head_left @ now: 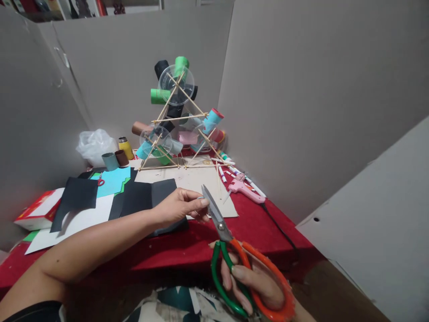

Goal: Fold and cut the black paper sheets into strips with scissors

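My right hand (pixel 258 279) is wrapped through the handles of large scissors (pixel 219 226), one handle green and the other orange. The metal blades look closed or almost closed and point up and left. At their tip, my left hand (pixel 186 205) has thumb and forefinger pinched together. A tiny light-blue edge shows there, too small to name. Beneath the left hand lie folded black sheets (pixel 144 199). Behind stands a model of wooden sticks (pixel 181 118), with clear plastic discs (pixel 176 85) and coloured paper tubes (pixel 160 96) set around them like wheels.
A pink glue gun (pixel 246 190) with a black cord lies right of the cardboard base (pixel 201 179). Markers (pixel 253 184) lie behind it. Leftward are blue paper (pixel 114 181), small red scissors (pixel 101 180), a red-white box (pixel 38 210), a yellow bottle (pixel 125 147) and a plastic bag (pixel 97 145). Grey panels enclose the red-covered table.
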Motion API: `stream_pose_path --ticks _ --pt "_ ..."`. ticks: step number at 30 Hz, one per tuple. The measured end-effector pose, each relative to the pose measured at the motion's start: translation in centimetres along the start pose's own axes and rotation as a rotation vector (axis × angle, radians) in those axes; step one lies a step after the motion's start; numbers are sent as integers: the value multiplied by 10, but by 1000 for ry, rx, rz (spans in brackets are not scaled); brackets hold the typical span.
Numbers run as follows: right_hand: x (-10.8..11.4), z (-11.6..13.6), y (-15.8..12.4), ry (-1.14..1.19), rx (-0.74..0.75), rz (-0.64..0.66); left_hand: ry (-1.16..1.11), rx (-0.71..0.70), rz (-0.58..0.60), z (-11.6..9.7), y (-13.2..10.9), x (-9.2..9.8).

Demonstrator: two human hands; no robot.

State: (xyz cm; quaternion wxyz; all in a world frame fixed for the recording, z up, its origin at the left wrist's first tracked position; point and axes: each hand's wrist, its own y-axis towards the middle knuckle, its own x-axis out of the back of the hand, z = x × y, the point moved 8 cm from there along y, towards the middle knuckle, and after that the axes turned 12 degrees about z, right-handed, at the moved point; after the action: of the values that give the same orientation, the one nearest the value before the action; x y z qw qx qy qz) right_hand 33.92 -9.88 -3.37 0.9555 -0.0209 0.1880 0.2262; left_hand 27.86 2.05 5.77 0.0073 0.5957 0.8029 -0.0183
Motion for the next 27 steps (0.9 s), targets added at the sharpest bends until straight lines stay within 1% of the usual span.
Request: stream_pose_path --ticks 3,6,8,11,13,15,17,19,20,22,24,27 --pt "2 -6 -1 -32 -15 -30 -1 -12 -30 5 0 5" --pt "5 -16 -1 -63 -50 -74 4 -26 -24 11 -1 7" --pt "7 -23 0 -28 -58 -93 9 -32 -15 14 -2 7" --pt "2 -32 2 61 -55 -49 -12 -55 -22 17 -4 7" --pt "-4 -35 2 87 -30 24 -64 -100 -92 15 -6 15" --pt "-8 -35 -2 71 26 78 -120 -156 -205 9 -12 28" --pt "-8 -34 -8 66 93 87 -121 -183 -294 0 -21 39" --pt "-4 -34 -15 100 126 55 -44 -162 -312 -9 -34 42" --pt "-2 -34 -19 125 129 41 15 -138 -296 -13 -42 41" --pt "1 -32 -25 155 112 7 153 -73 -214 -19 -59 30" --pt "3 -29 -29 160 86 -22 285 22 -53 -19 -77 9" --pt "5 -28 -32 169 48 -69 427 212 248 -5 -102 -25"
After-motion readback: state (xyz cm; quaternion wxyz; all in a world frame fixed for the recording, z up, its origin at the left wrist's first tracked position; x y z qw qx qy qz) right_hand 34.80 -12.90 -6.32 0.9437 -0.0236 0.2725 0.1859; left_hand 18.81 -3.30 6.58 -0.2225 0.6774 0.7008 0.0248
